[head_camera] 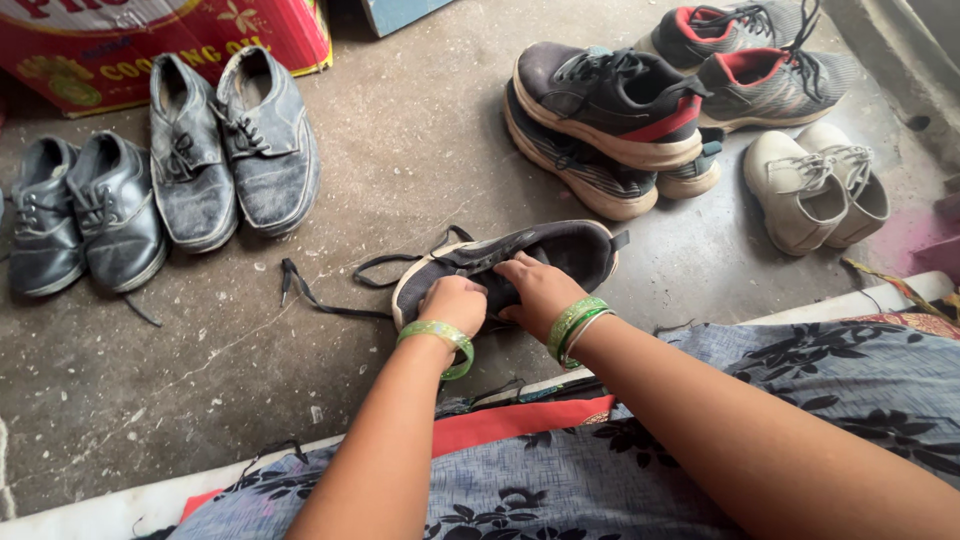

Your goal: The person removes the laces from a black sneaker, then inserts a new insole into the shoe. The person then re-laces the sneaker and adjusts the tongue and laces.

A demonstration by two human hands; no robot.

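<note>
Head view: a dark sneaker [520, 262] lies on the concrete floor [400, 150], just in front of the person's lap. The left hand [455, 300] closes on its toe end; the right hand [538, 288] presses curled fingers at the lacing. A loose black lace [320, 298] trails left. The shoe looks light and soft-sided, best held by the firmer sole

This looks like the doorway or shoe corner of a home, judging by the dusty bare concrete floor [400, 140], worn black leather shoes [235, 140], sneakers [610, 95], beige shoes [815, 185] and a red cardboard box [110, 45] against the wall.
</note>
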